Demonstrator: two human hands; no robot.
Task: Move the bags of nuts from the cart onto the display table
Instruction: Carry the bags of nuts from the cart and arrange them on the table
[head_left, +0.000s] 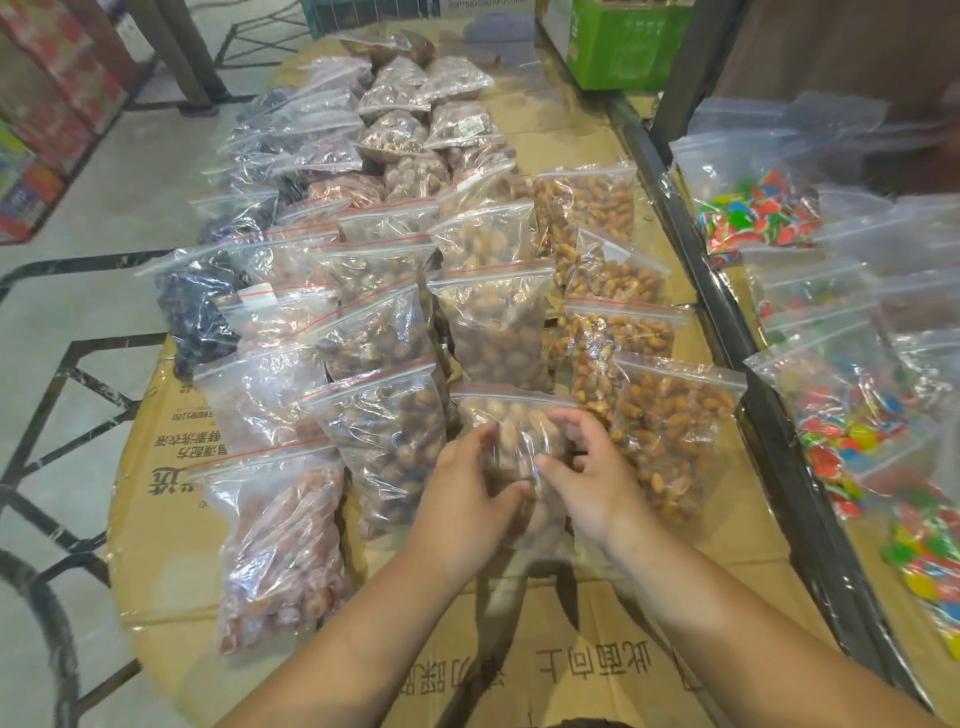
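**Operator:** What is the surface status?

**Inspector:** Flattened cardboard (171, 519) is covering the tabletop (124, 582), which is standing on a pale shop floor (104, 208). Clear zip bags (493, 322) of nuts and dried goods are lying on it in roughly four columns. They are running from the far end to the near edge and overlapping like shingles.

**Operator:** Where is the unit being handled?

**Inspector:** One bag (519, 431) is sitting at the near end of the third column from the left, overlapping the bag behind it. The left hand (462, 493) is gripping its left side with curled fingers. The right hand (587, 478) is gripping its right side, thumb pressing into the plastic. The lower part of the bag is blurring, so I cannot tell whether it is resting fully on the cardboard.

**Operator:** How is progress looking?

**Inspector:** The task is looking well advanced, since most of the tabletop is already carrying bags. The current step appears to be placing or straightening this bag.

**Operator:** What is remaining?

**Inspector:** That cannot be determined, because no cart is showing clearly. To the right, beyond a dark frame (727, 322), candy bags (852, 431) are lying on a second surface, and I cannot tell whether that is the cart. Bare cardboard is showing at the near edge, so further bags should fit.
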